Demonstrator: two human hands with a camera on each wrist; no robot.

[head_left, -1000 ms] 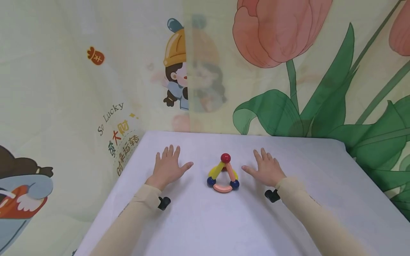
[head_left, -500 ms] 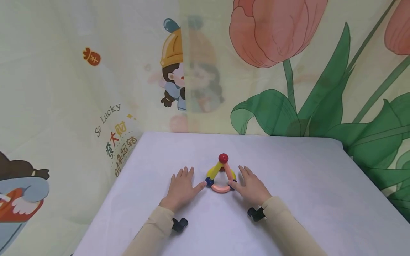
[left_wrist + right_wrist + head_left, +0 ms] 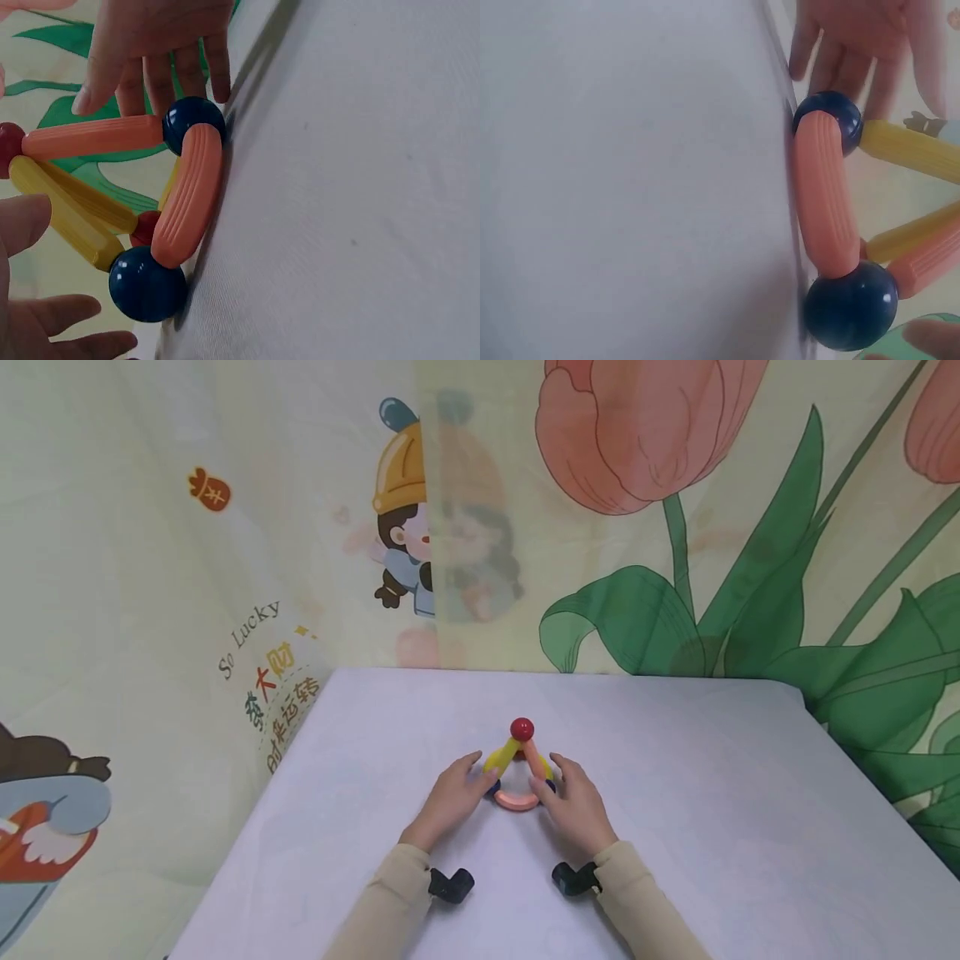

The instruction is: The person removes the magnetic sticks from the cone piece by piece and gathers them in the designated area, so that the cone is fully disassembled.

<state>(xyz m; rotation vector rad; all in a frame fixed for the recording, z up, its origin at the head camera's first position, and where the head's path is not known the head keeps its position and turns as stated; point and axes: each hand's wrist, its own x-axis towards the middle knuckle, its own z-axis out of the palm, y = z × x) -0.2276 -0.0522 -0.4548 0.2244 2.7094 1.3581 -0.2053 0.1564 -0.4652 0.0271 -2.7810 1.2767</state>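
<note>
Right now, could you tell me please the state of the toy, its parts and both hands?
Toy: assembled, standing on the white table.
Top red ball: joined to sticks.
Blue balls: both joined to the curved stick.
Curved stick: low in front, joined at both ends.
Left hand: fingers extended, beside the toy; touch unclear.
Right hand: fingers extended, beside the toy; touch unclear.
</note>
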